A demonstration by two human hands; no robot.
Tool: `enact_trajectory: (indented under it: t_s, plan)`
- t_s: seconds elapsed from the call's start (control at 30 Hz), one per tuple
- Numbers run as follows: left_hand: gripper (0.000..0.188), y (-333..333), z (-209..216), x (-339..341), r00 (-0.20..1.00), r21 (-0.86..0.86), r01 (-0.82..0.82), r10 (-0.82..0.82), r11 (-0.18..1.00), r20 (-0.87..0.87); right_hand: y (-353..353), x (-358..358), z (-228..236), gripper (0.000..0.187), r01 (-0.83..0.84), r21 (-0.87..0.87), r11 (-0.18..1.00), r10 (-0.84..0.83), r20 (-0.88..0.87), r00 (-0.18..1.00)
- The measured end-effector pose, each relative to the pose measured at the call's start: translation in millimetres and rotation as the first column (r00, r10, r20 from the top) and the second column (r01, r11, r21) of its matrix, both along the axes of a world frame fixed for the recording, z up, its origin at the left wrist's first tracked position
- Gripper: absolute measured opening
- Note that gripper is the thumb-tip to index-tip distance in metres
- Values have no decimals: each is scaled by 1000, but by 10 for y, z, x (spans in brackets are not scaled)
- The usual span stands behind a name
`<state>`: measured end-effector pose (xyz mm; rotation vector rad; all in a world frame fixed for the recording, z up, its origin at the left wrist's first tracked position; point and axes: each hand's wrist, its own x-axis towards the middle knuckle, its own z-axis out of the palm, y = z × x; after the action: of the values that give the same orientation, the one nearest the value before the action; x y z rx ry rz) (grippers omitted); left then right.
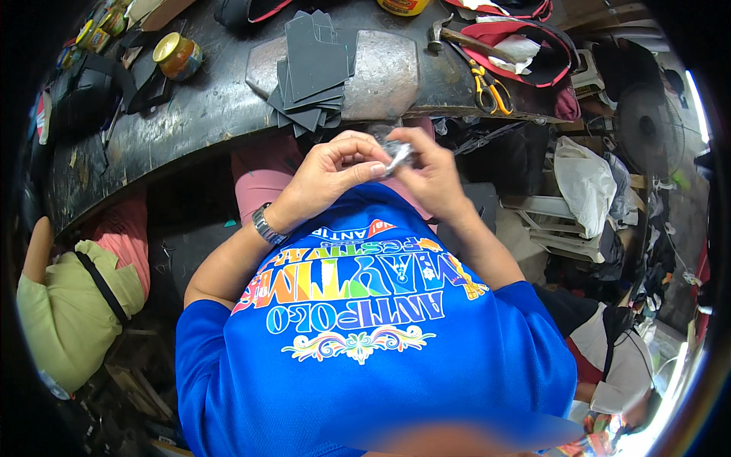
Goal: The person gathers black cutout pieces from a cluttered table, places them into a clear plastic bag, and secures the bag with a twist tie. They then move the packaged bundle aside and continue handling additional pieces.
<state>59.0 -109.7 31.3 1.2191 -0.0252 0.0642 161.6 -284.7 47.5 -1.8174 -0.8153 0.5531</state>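
Both my hands are together in front of my chest, just off the near edge of the table. Between my fingers is a small crumpled shiny piece (399, 154), silvery and clear like plastic film, partly blurred and partly covered. My left hand (344, 161), with a metal watch on the wrist, pinches its left side with thumb and fingertips. On its other side my right hand (432, 169) closes on it, smeared by motion. Beyond them, a loose stack of flat dark grey cut pieces (314, 67) lies on a worn slab (387, 72) set on the dark table (221, 107).
Right of the slab lie a hammer (449, 34), orange-handled scissors (491, 90) and a red-and-black curved item (560, 57). An open jar (177, 56) stands at left. One person in yellow-green (80, 312) sits left; another (620, 358) is behind right. A fan (647, 126) stands at right.
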Motion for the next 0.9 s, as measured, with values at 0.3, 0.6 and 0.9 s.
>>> enact_trajectory:
  t_s: [0.3, 0.6, 0.9]
  plan:
    - [18, 594, 264, 30, 868, 305, -496, 478, 813, 137, -131, 805, 250, 37, 360, 697, 620, 1, -459, 888]
    - [26, 758, 292, 187, 780, 678, -602, 490, 421, 389, 77, 1074, -564, 70, 279, 180, 943, -304, 130, 944]
    - [21, -67, 435, 310, 981, 619, 48, -154, 784, 119, -1267, 1242, -825, 17, 633, 66, 771, -528, -489, 694]
